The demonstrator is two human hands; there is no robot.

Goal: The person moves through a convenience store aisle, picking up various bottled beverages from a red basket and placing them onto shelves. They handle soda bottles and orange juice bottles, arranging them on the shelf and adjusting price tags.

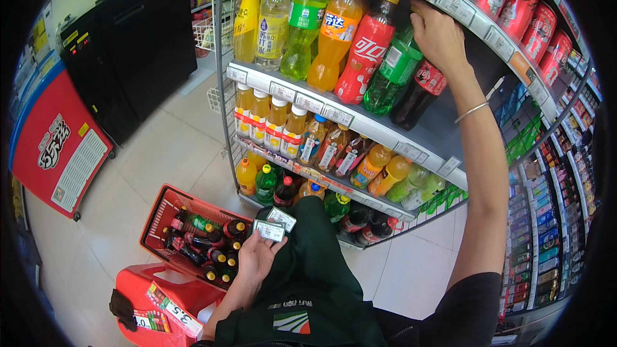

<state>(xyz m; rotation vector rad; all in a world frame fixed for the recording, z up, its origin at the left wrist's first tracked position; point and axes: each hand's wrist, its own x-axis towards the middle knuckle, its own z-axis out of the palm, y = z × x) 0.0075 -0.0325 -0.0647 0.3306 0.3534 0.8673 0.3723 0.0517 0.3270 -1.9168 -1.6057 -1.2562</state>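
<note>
My left hand [259, 256] holds several small price tags [270, 229] over my dark trousers, palm up. My right hand [437, 33] reaches onto the upper bottle shelf. Its fingertips are closed at the top of a green soda bottle [393, 77], whose cap they hide. A cola bottle [417, 99] leans under the same hand, its neck covered by it. Left of these stand a red-labelled cola bottle [364, 53], an orange soda bottle [335, 33], a light green soda bottle [304, 24], a clear soda-water bottle [272, 29] and a yellow bottle [247, 21].
A red basket [159, 217] of soda bottles sits on the floor beside a red plastic stool [130, 274] bearing price strips [173, 308] and a dark cloth [122, 309]. Cans [518, 5] line the shelf above my right hand. A red freezer [58, 140] stands left.
</note>
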